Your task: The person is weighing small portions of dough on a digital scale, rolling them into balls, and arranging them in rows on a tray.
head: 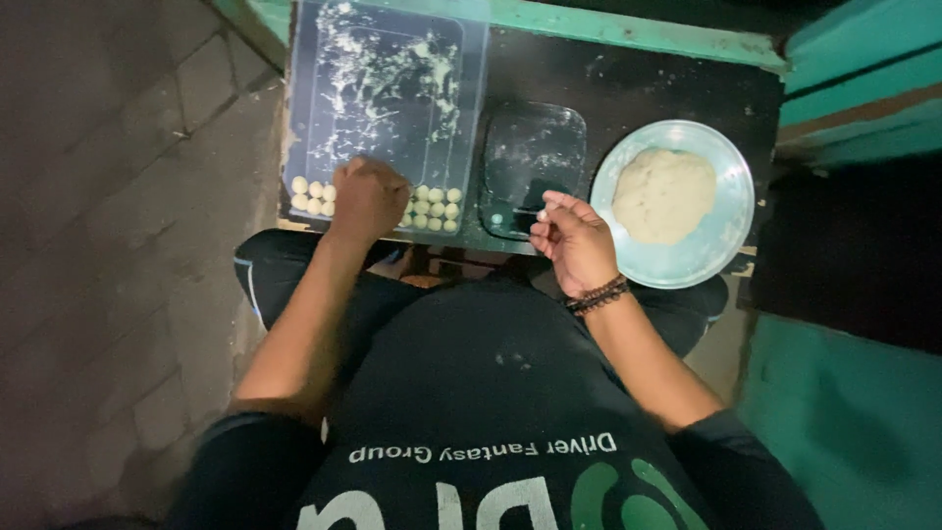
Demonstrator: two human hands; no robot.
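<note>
Two short rows of small dough balls [429, 208] already line the near edge of the floured tray [471, 118]. The left hand [367, 199] rests clenched on them; the right hand [574, 238] pinches another bit [542, 216]. A big lump of dough [664, 194] remains on the plate [721, 245], beside the scale [530, 157] on the worktop [667, 83].

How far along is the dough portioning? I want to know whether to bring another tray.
Done: two short rows of small dough balls line the near edge of the floury tray. In hand: the left hand rests among them, while the right hand pinches a small piece beside the scale. Left: a big dough lump on the plate.
</note>
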